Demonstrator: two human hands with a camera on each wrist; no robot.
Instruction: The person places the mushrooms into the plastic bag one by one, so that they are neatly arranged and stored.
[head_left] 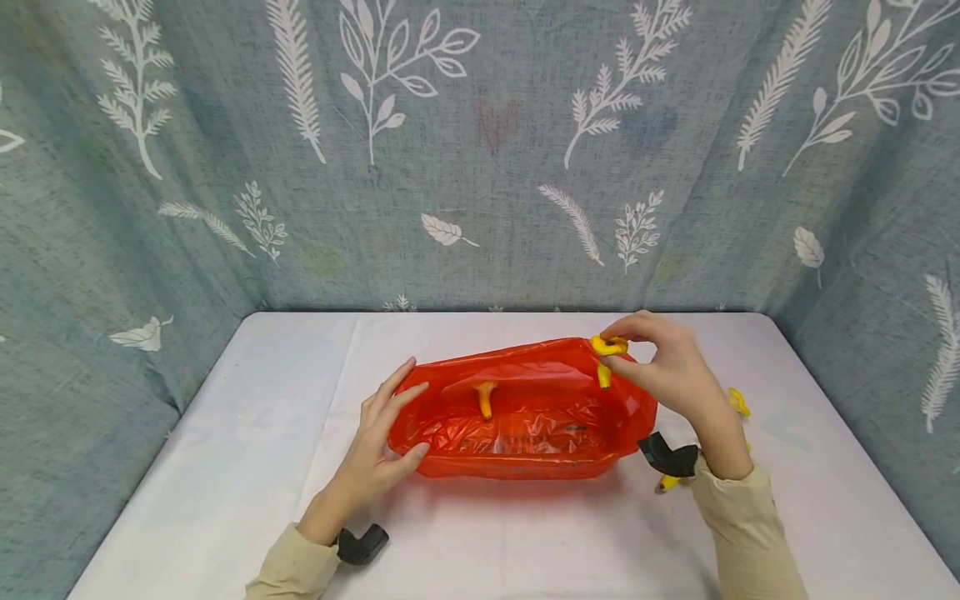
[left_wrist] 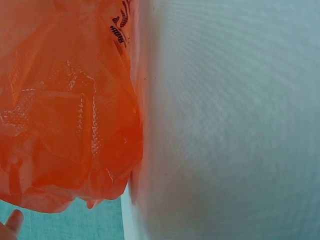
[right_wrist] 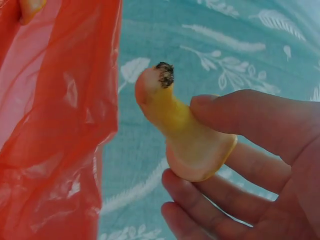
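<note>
Evidently the right hand point(head_left: 667, 367) pinches a yellow mushroom point(right_wrist: 177, 125) between thumb and fingers at the right end of a red plastic bag point(head_left: 517, 467), its stem tip dark. The left hand point(head_left: 378, 433) spreads its fingers, wide, at the bag's left end (the left wrist view catches only a fingertip). Another mushroom point(head_left: 486, 402) lies inside, over print too creased to read. Near the right forearm, on the table point(head_left: 540, 542), more yellow pieces point(head_left: 739, 402) sit partly hidden.
</note>
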